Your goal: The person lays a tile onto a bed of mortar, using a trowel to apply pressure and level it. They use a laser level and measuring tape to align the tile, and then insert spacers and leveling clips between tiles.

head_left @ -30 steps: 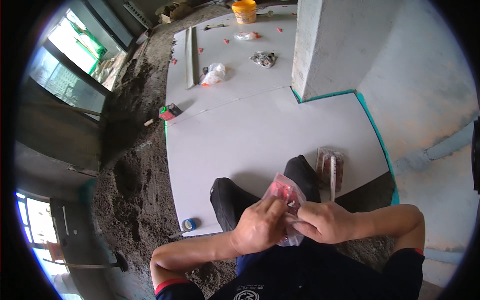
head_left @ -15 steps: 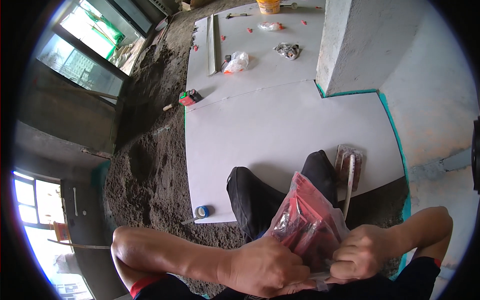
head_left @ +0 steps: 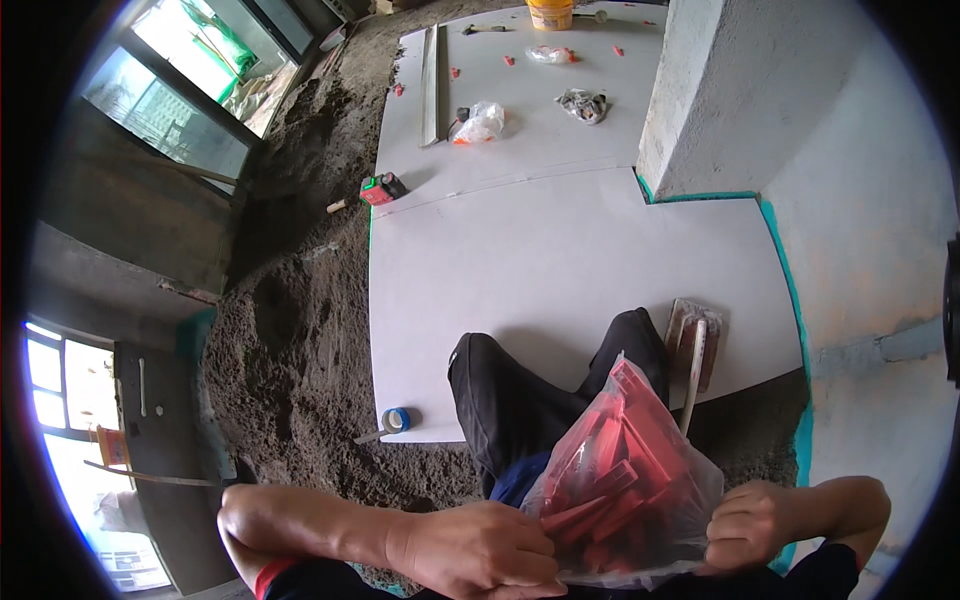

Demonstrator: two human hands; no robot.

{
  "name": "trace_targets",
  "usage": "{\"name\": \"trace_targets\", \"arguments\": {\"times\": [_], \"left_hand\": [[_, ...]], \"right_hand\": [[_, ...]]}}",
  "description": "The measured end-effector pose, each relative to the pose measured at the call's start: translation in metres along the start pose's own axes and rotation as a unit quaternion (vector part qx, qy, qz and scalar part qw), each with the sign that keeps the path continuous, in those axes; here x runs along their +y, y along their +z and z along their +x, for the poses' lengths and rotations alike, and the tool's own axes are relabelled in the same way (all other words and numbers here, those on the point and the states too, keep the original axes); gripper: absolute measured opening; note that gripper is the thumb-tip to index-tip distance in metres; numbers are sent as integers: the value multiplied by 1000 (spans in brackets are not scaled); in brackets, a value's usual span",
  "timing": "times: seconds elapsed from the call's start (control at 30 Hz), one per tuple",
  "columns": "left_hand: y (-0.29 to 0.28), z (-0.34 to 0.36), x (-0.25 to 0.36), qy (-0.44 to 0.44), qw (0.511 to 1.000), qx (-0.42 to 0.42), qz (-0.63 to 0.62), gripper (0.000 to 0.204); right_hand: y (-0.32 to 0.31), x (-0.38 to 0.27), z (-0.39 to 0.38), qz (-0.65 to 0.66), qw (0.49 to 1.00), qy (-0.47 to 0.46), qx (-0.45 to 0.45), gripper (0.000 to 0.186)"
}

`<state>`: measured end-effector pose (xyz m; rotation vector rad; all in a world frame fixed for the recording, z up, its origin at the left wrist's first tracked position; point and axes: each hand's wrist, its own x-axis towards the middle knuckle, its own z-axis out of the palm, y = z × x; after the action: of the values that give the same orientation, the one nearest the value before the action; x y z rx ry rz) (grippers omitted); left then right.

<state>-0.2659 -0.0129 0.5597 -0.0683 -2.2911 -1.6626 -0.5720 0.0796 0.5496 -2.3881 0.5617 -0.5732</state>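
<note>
While my two hands hold its edges apart, one clear plastic bag (head_left: pixel 655 450), filled with red wedge-shaped pieces (head_left: pixel 605 490), sits before my lap, its pointed corner upward. Left hand (head_left: pixel 480 550): fingers curled, pinching the bag's near left edge. Right hand (head_left: pixel 745 525): fingers folded, pinching the right edge. Behind the bag: my knees in dark trousers (head_left: pixel 505 400). Just right of them: one flat, stained tool (head_left: pixel 710 362) with a pale handle. Left of them: one blue roll (head_left: pixel 396 419), on the corner of a pale slab surface (head_left: pixel 560 255). Farther off, at the slab's left edge: one red-and-black device (head_left: pixel 380 189). Beyond: one whitish plastic bag (head_left: pixel 483 122), one crumpled grey bag (head_left: pixel 582 105), one long metal bar (head_left: pixel 430 90), one yellow bucket (head_left: pixel 550 14). Along the left: rough dark mortar (head_left: pixel 285 350). At right: one pale column (head_left: pixel 700 110), teal-banded at its foot.
</note>
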Motion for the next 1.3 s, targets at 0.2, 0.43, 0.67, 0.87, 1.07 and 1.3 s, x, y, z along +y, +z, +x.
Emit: {"name": "trace_targets", "arguments": {"times": [0.2,0.43,0.67,0.87,1.07,1.3], "left_hand": [[-6,3,-39,-42,990,121,54,15],[-11,11,-70,-128,905,311,259,14],[1,27,-90,0,899,219,379,47],[4,38,-101,-82,935,95,332,37],[7,34,-107,-16,964,48,261,31],[18,37,-105,7,978,12,207,26]], "right_hand": [[11,41,-1,-63,982,15,176,30],[30,76,21,-94,941,74,318,17],[60,89,26,-123,922,129,345,13],[58,86,11,-82,918,166,350,11],[46,80,-3,-43,944,198,261,9],[36,64,8,-21,978,206,-36,24]]}}
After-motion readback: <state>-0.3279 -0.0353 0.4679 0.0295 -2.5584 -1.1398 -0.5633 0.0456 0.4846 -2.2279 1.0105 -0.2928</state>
